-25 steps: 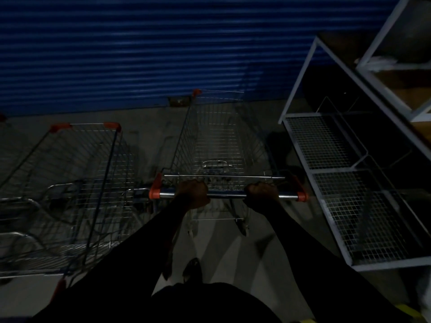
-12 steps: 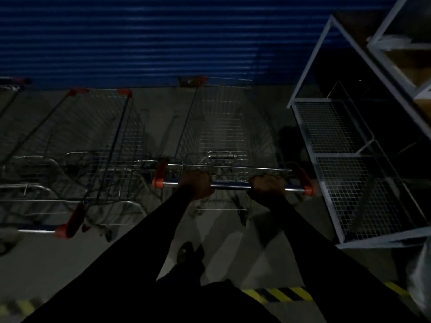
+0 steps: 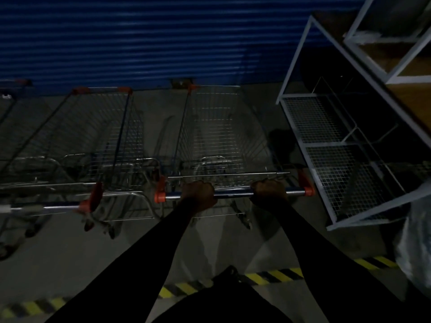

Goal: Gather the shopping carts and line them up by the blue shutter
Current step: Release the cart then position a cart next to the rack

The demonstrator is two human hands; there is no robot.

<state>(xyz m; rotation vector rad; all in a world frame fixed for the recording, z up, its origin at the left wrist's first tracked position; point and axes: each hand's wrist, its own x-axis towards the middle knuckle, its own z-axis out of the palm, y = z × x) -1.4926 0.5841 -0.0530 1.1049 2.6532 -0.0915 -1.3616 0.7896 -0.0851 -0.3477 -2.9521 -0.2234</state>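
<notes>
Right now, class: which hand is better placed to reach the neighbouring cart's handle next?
Left. The left hand grips the handle nearer the neighbouring cart; the right hand sits beside the wire rack.

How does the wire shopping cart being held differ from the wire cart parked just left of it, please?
Both hands, left hand and right hand, grip the held wire shopping cart's handle; nobody touches the parked wire cart. The held cart's handle sits farther forward. Both are empty, orange-cornered, and face the blue ribbed shutter.
</notes>
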